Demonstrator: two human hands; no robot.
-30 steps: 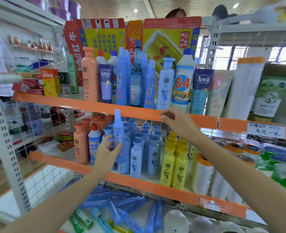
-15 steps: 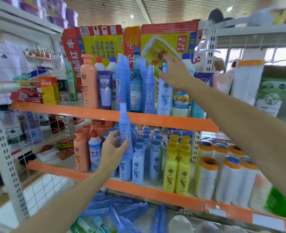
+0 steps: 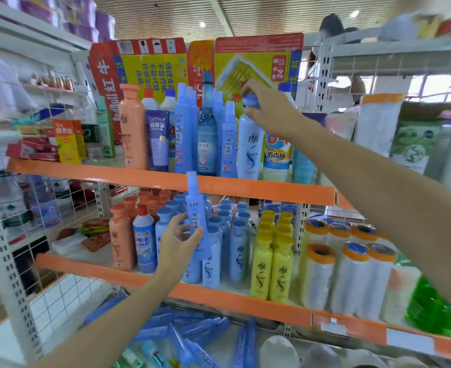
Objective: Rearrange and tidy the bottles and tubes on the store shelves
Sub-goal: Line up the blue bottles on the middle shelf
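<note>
My left hand grips a slim blue spray bottle held upright in front of the middle shelf, its cap overlapping the orange edge of the upper shelf. My right hand grips the blue cap of a pale blue shampoo bottle standing on the upper shelf. To its left stand more slim blue spray bottles, a teal bottle, a purple tube and an orange bottle. To its right is a white disinfectant bottle.
The middle shelf holds orange, blue and yellow bottles and several plastic film rolls. Blue tubes lie loose on the bottom shelf. Cardboard boxes stand behind the upper row. Wire dividers and small boxes are at left.
My right hand rose from the upper shelf's orange edge to the shampoo bottle's cap and closed on it. My left hand lifted the slim spray bottle higher.
</note>
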